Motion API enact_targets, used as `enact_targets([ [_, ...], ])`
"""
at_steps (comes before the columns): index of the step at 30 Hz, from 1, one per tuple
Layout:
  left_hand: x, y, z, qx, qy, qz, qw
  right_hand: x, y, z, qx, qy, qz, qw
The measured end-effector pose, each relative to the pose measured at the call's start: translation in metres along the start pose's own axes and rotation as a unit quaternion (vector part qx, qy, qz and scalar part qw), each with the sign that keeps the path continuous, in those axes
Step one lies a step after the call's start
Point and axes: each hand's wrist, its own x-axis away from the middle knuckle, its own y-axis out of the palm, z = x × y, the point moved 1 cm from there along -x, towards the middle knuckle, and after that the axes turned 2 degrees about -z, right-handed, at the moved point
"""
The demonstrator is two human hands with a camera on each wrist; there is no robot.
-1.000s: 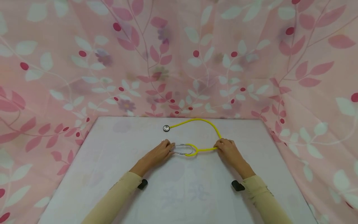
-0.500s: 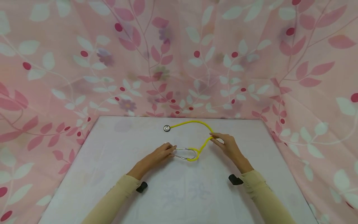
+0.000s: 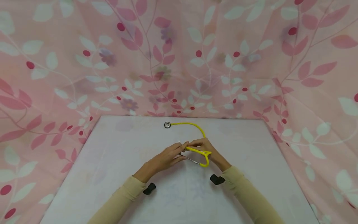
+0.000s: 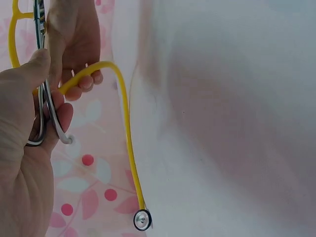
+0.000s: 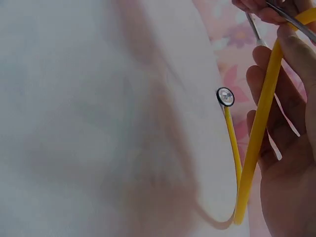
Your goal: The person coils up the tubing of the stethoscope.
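Note:
A stethoscope with yellow tubing [image 3: 193, 124] and metal ear tubes [image 3: 193, 160] is held in both hands above the table. My left hand [image 3: 165, 158] grips the ear tubes between thumb and fingers, as the left wrist view also shows at the metal [image 4: 45, 103]. Close against it, my right hand [image 3: 205, 145] pinches a fold of the tubing [image 5: 266, 103] near the thumb tip, the other fingers loosely extended. The yellow fork [image 3: 206, 154] stands out to the right of the hands. The round chest piece [image 3: 167, 125] lies at the table's back.
A pale cloth covers the table [image 3: 179, 199]. Pink leaf-patterned curtains [image 3: 179, 62] enclose it at the back and both sides. Dark mounts [image 3: 149, 188] stick out at the wrists.
My right hand has brought the tubing left and up to my left hand, folding it along the ear tubes. The left hand has shifted slightly right. The tubing's back curve has become smaller.

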Motion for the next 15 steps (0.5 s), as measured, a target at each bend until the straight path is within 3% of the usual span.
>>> enact_targets([
  [7,0.0,-0.005,-0.001,0.038,-0.022,0.021,0.9988,-0.005,0.008,-0.014,-0.03,-0.037,0.025,0.9986],
  [12,-0.001,-0.004,-0.002,0.032,-0.032,0.033,0.9984,0.0,0.016,-0.029,-0.056,-0.06,0.031,0.9962],
  [15,-0.001,-0.002,-0.003,0.02,-0.045,0.04,0.998,0.006,0.023,-0.032,-0.038,-0.048,0.061,0.9963],
])
